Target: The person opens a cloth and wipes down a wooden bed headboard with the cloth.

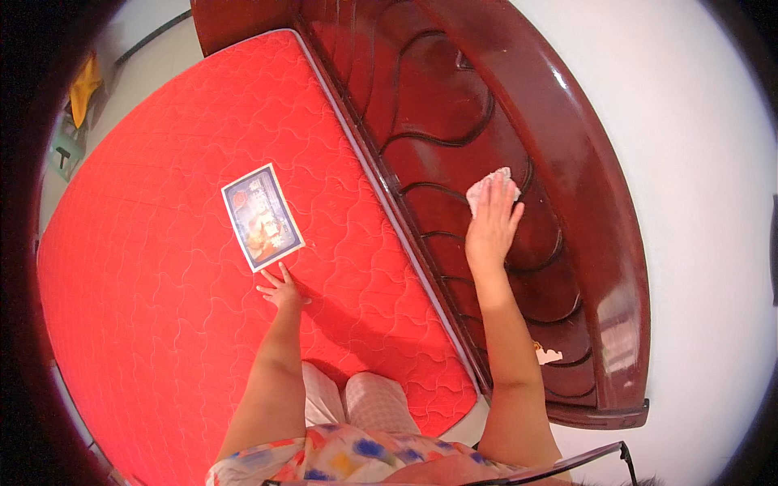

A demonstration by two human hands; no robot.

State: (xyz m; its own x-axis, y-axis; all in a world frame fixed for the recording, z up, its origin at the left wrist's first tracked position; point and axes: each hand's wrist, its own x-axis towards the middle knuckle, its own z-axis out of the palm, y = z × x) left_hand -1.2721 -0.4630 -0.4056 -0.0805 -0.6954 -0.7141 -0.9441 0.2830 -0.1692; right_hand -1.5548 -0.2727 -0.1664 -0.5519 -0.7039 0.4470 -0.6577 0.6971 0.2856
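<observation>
My right hand presses a crumpled white cloth against the dark red wooden headboard. Its fingers lie stretched over the cloth, and part of the cloth shows beyond them. On the red quilted mattress, my left hand rests with fingers spread and nothing in it. Just beyond those fingertips lies a flat rectangular printed sheet with a blue border and a picture.
Curved grooves run across the headboard, and its thick glossy top rail borders a white wall. A small pale cutout sits low on the headboard beside my right forearm. Far left are a yellow cloth-like item and a pale green stool-like object.
</observation>
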